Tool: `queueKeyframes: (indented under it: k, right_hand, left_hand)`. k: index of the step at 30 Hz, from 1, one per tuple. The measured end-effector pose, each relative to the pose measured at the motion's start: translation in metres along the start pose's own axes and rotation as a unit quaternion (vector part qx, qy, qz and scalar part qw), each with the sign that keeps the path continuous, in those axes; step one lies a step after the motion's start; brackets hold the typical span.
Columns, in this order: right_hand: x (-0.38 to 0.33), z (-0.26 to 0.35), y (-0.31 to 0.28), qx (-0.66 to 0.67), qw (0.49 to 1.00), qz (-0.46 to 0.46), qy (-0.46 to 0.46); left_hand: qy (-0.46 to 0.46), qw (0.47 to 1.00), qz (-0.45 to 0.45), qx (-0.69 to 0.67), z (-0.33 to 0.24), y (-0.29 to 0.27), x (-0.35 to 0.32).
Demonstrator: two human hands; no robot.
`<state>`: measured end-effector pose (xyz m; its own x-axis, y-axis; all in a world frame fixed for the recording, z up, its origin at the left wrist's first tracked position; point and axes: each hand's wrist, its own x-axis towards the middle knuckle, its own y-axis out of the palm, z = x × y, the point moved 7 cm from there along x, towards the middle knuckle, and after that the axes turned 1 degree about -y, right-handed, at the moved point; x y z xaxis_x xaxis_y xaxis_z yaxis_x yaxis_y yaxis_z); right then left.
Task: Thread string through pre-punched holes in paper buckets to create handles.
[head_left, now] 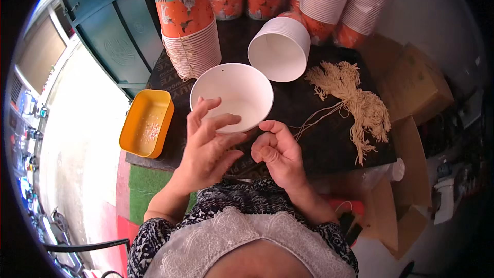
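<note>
A white paper bucket (pixel 242 85) stands with its mouth toward me, a small dark hole near its far rim. My left hand (pixel 208 146) is at the bucket's near left side, its fingers spread over the rim with nothing visible in them. By the near right rim, my right hand (pixel 280 157) is closed, thumb pressed to curled fingers; whatever is pinched there is too small to make out. Thin strands lead from a bundle of beige cords (pixel 355 100) toward this hand, but I cannot tell whether it holds them.
Another white bucket (pixel 280 51) lies tipped behind. A tall stack of orange-patterned buckets (pixel 188 25) with cords hanging down stands far left; wrapped stacks (pixel 324 0) line the back. A yellow tray (pixel 163 134) holding small pale bits sits left on the black table (pixel 329 149). Cardboard boxes (pixel 419 82) are right.
</note>
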<state>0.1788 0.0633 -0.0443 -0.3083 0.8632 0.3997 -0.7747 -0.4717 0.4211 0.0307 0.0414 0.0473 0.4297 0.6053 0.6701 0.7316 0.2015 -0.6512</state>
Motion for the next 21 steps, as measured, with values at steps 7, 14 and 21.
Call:
queueKeyframes:
  k: [7, 14, 21]
  right_hand:
    - [-0.001, 0.006, 0.007, 0.001, 0.999, -0.023, 0.032]
    - [-0.012, 0.015, 0.01, -0.273, 0.961, -0.051, -0.007]
    - [-0.014, 0.029, 0.021, -0.376, 0.912, -0.12, -0.114]
  left_hand:
    - [0.039, 0.997, -0.016, -0.063, -0.009, 0.021, 0.003]
    - [0.035, 0.999, -0.03, -0.02, -0.008, 0.009, 0.0]
    - [-0.001, 0.995, -0.092, 0.046, 0.009, -0.007, -0.003]
